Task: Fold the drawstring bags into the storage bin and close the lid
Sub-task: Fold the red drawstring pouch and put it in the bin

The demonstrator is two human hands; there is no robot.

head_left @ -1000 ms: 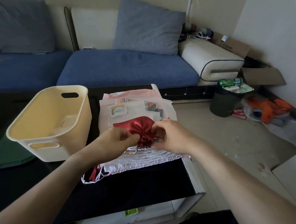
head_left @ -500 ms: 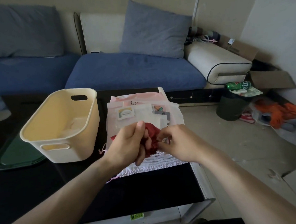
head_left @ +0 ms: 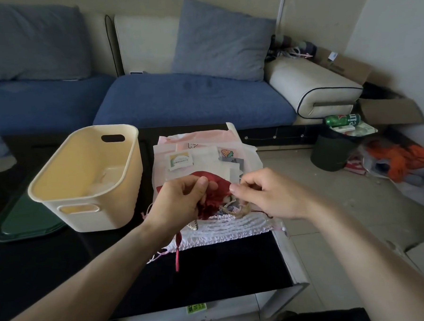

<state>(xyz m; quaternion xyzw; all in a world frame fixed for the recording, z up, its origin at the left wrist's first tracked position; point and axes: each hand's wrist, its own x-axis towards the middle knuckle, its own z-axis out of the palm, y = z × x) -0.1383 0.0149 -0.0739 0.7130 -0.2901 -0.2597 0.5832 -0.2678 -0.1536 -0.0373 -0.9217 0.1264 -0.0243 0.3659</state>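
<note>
Beside a blue sofa (head_left: 188, 97), a dark bench (head_left: 224, 270) carries a cream storage bin (head_left: 89, 188) toward its left edge. Near the right edge, left hand (head_left: 181, 203) and right hand (head_left: 271, 196) both pinch a red drawstring bag (head_left: 217, 192) above a pile of bags (head_left: 205, 155).

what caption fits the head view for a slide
Both hands gather a red drawstring bag beside the open cream bin.

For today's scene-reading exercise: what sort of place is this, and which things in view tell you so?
Most likely a home living room. A blue sofa with a grey cushion runs along the wall behind a low black coffee table, and a full waste bin stands on the tiled floor.
</note>
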